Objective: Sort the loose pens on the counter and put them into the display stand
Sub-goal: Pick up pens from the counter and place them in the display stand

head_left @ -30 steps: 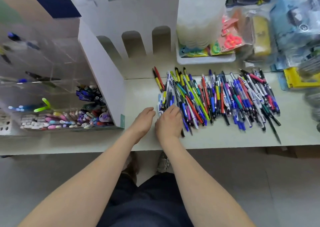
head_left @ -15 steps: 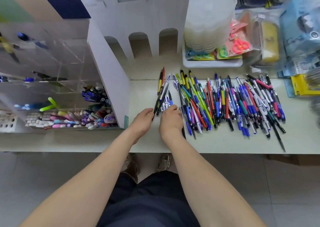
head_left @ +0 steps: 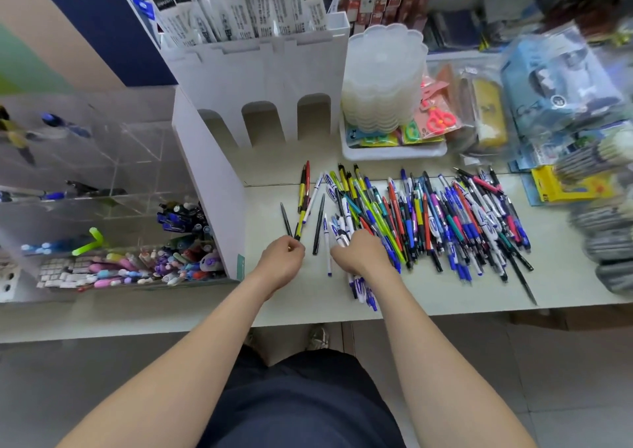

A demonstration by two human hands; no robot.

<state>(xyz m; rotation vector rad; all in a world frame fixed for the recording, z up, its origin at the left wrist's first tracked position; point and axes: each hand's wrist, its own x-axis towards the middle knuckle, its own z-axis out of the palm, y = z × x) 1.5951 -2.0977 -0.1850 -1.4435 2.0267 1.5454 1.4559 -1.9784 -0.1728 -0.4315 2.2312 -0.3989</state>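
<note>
Your right hand grips white-blue pens | left hand pinches yellow-black pen near end | black pen lies near-far between both, reachable by either

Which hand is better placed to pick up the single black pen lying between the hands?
Probably the left hand: the black pen ends beside it, and it pinches only thin pens. The right hand grips a white-and-blue bundle.
</note>
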